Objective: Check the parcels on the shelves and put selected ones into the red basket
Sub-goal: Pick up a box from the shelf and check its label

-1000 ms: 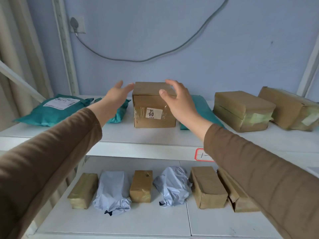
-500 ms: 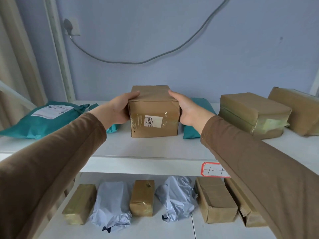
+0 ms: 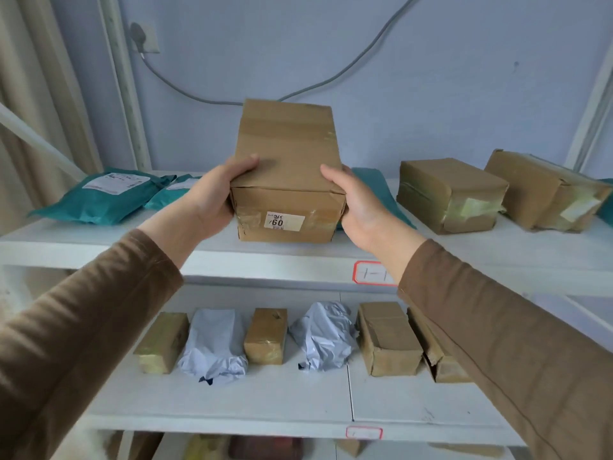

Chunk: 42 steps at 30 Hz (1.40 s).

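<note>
- Both hands on the cardboard box, one per side: left hand wraps the near-left edge, thumb on top; right hand mirrors it on the right, thumb on top, fingers hidden behind the side.
- Two-sided clamp makes sense: the box looks too wide for a safe one-hand pinch.
- Box sits over the front of the top shelf, rear end tipped up, top face turned toward the camera. Can't tell if the near bottom edge touches the shelf or is just clear of it.
- Small white sticker with "60" faces the person; my guess is the tilt is for reading labels, i.e. the checking step.
- Other parcels stay put: teal mailer to the left, two taped brown boxes to the right, well apart from the held one.
- Lower shelf has a row of small brown packs and grey bags, untouched.
- Red basket not clearly in view; something reddish and blurred sits at the bottom edge, can't tell what.
- Risk: loose tape and soft corners, grip could slip if squeezed unevenly.
</note>
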Motion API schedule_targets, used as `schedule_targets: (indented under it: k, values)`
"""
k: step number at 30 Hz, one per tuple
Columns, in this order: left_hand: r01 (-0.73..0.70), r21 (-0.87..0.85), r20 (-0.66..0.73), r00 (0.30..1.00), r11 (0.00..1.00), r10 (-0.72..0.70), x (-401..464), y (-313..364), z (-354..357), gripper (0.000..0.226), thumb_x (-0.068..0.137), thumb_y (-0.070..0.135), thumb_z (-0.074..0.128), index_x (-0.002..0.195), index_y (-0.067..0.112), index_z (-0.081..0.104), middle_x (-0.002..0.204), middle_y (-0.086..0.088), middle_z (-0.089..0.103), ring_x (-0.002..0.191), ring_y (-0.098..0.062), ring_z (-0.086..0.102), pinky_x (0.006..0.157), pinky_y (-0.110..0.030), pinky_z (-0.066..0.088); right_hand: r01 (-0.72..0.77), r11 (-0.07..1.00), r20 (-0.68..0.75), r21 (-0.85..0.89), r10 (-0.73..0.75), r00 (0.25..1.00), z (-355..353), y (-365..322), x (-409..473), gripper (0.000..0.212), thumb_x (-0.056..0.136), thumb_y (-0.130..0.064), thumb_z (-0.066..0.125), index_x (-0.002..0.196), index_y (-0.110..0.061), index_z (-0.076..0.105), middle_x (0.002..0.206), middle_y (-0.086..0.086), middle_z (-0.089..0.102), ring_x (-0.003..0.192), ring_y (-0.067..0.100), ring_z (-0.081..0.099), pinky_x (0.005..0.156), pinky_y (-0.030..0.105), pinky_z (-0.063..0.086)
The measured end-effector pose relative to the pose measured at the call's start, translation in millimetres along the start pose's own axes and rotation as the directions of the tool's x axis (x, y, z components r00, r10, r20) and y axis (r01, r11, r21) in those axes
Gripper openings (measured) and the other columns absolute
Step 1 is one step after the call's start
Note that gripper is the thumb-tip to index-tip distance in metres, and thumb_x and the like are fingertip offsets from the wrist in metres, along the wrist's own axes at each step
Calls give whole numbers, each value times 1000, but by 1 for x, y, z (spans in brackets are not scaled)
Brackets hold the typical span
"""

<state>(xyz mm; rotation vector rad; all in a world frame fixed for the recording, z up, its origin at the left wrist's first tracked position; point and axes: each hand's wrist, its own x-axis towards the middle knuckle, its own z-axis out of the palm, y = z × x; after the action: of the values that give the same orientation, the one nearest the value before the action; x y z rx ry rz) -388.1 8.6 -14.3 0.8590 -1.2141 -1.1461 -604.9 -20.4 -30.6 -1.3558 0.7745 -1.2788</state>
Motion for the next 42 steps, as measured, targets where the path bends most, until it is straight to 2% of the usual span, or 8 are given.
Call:
schedule_targets:
  k: [8, 11, 17, 24, 29, 32, 37, 42]
  values:
    - [-147, -12, 57, 987, 989, 148, -157, -30, 36, 60, 91, 36, 62, 149, 26, 50, 135, 5, 69, 128, -18, 63, 95, -37, 56, 178, 971, 97, -162, -164, 982, -27, 3, -180, 66, 94, -8, 57, 153, -33, 42, 140, -8, 64, 129, 11, 60, 106, 32, 49]
    - [-105, -34, 63, 992, 994, 107, -195, -46, 36, 66, 94, 45, 63, 153, 25, 46, 148, 2, 61, 145, -25, 49, 122, -53, 34, 209, 947, 120, -242, -185, 975, -37, 5, -228, 79, 87, -5, 57, 157, -32, 35, 144, -9, 60, 128, 5, 58, 97, 21, 49]
    - [83, -80, 194, 979, 993, -66, -258, -87, 35, 85, 74, 70, 78, 142, 21, 61, 147, -9, 63, 135, -29, 60, 112, -49, 45, 250, 916, 210, -314, -190, 959, -55, 13, -287, 76, 84, -8, 51, 158, -21, 36, 152, -5, 54, 138, 8, 52, 106, 24, 47]
    - [181, -260, 339, 937, 949, -85, -292, -135, 28, 83, 53, 63, 96, 125, 28, 77, 140, -6, 68, 130, -24, 65, 103, -39, 56, 240, 832, 211, -501, -151, 966, -51, 13, -316, 58, 97, -22, 65, 152, -19, 48, 146, -6, 61, 134, 3, 55, 106, 12, 42]
    - [-69, 104, 229, 972, 992, 44, -293, -125, 34, 108, 66, 65, 87, 155, 23, 43, 153, -7, 55, 143, -29, 50, 117, -53, 43, 40, 918, 107, -396, 3, 994, -59, 26, -316, 63, 96, -67, 40, 139, -26, 62, 135, -16, 68, 129, -2, 59, 115, 23, 38]
    - [-174, 540, 104, 985, 824, 140, -291, -104, 53, 135, 55, 68, 83, 166, 37, 12, 157, 6, 34, 146, -9, 30, 123, -37, 24, -243, 967, 79, -77, 249, 965, -77, 50, -304, 85, 94, -79, 20, 142, -22, 60, 136, 5, 69, 136, 34, 56, 119, 59, 35]
    - [-420, 873, 314, 873, 249, 372, -297, -91, 83, 144, 56, 86, 70, 167, 29, -1, 155, -2, 26, 143, -25, 22, 120, -42, 25, -490, 798, 193, 353, 450, 872, -101, 90, -305, 88, 92, -85, 20, 150, -29, 53, 144, 9, 63, 124, 34, 63, 110, 67, 38]
    - [-518, 830, 468, 848, 207, 247, -291, -100, 78, 153, 61, 73, 86, 164, 25, -16, 172, 7, -13, 158, -9, -15, 128, -35, 2, -377, 770, 67, 514, 403, 913, -111, 85, -308, 74, 96, -76, 36, 140, -24, 65, 142, 11, 64, 129, 34, 60, 102, 57, 50]
